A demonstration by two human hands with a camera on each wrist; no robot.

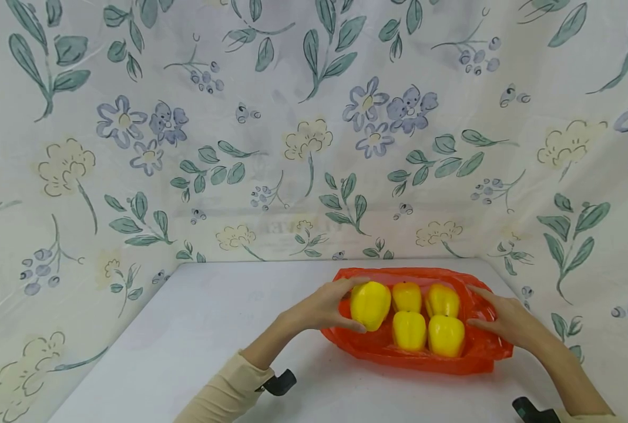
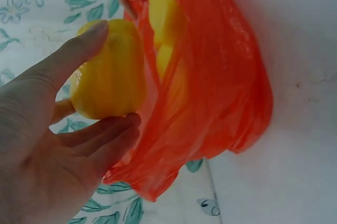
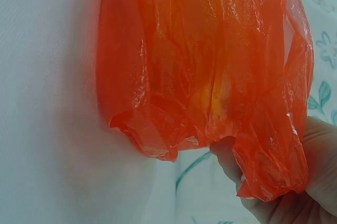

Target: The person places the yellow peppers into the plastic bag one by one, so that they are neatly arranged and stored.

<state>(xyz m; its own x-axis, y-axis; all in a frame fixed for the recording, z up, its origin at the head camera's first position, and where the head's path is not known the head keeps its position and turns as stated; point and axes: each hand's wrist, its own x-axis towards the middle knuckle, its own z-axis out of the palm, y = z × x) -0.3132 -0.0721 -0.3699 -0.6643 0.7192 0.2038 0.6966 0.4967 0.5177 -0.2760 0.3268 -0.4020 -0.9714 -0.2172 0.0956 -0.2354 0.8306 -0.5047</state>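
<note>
My left hand grips a yellow bell pepper between thumb and fingers, over the left end of a red plastic bag. In the left wrist view, the held bell pepper is apart from the bag's opening. Several more yellow bell peppers sit in two rows inside the open bag. At the bag's right end, my right hand holds the rim, fingers over the plastic. The right wrist view shows the crumpled bag edge in that hand, the fingertips partly hidden behind it.
A white table lies under the bag. Behind it and along both sides hangs a cloth printed with flowers and leaves. A black wrist device sits at the left sleeve, and another at the right wrist.
</note>
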